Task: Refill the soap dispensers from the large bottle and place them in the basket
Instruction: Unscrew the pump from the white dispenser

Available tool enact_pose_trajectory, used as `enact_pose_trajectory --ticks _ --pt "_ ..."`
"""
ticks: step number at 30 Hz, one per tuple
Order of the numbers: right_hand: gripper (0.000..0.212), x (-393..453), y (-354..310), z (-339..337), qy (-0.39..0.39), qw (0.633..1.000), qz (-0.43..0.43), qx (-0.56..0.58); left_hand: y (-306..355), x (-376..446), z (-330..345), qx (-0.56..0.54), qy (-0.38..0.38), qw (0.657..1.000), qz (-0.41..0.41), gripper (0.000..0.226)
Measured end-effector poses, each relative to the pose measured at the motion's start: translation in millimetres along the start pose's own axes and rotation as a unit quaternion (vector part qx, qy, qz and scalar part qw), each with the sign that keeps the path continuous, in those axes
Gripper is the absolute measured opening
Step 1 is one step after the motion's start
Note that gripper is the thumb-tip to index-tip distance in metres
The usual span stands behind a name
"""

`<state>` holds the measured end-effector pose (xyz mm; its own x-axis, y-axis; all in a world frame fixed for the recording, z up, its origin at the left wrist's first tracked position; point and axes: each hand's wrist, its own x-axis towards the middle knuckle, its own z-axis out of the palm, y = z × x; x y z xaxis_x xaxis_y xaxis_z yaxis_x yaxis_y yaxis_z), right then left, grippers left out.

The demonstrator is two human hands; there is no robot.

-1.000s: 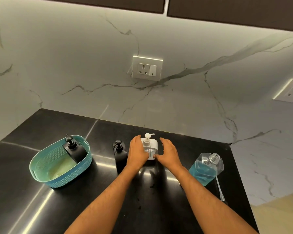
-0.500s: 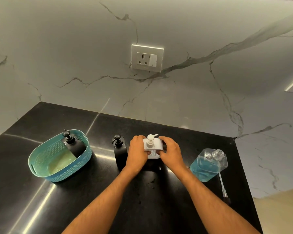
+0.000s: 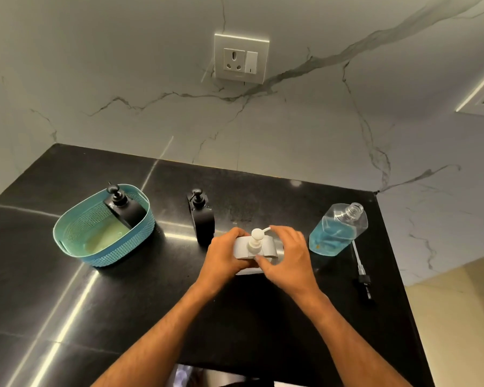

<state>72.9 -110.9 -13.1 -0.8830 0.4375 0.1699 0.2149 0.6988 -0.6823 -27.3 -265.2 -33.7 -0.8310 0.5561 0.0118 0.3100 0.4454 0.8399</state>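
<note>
Here, both hands clamped on the white dispenser (image 3: 254, 247), left hand (image 3: 226, 258) and right hand (image 3: 287, 259) flanking it, black dispenser (image 3: 202, 219) just beside, another black dispenser (image 3: 123, 206) stood in the teal basket (image 3: 76, 241).

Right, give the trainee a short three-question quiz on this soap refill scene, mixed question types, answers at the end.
1. True or false: a black dispenser already sits inside the teal basket.
2. Which item do both hands grip? A) the large bottle B) the white dispenser C) the second black dispenser on the counter
3. Fill in: the large bottle's neck is ____, and its pump lies on the counter beside it.

Key
1. True.
2. B: the left hand and right hand hold it from either side.
3. Uncapped (open).
</note>
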Motion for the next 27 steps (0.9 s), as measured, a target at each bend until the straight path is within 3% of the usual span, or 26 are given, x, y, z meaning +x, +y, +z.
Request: enact_pose_trajectory --ticks 5,10,16,18,20,23,24,27 --pt "0.055 -18 -42 10 0.045 0.996 -0.007 -0.072 3 -30 -1 -0.025 0.022 0.999 0.029 0.045" --pt "0.049 -17 -51 13 0.044 0.998 0.014 -0.034 6 -39 -1 -0.032 0.047 0.998 0.015 0.041" --pt "0.086 -22 -61 7 -0.046 0.999 0.006 -0.004 -3 -49 -10 -0.033 0.034 0.999 0.017 0.044" --pt "0.079 -24 -65 8 -0.021 0.998 0.031 -0.052 -2 -51 -13 -0.036 0.037 0.998 0.019 0.041" --pt "0.054 -26 -67 11 0.022 0.994 0.037 -0.102 1 -52 -14 -0.038 0.036 0.998 0.023 0.039" --pt "0.027 -27 -68 14 0.02 0.996 0.003 -0.081 1 -54 -15 -0.028 0.035 0.999 0.025 0.039" --pt "0.024 -27 -69 13 0.003 0.998 -0.011 -0.06 0 -55 -16 -0.025 0.034 0.999 0.025 0.04" --pt "0.047 -27 -76 7 -0.045 0.997 -0.012 -0.065 -2 -55 -21 -0.022 0.026 0.999 0.031 0.044"
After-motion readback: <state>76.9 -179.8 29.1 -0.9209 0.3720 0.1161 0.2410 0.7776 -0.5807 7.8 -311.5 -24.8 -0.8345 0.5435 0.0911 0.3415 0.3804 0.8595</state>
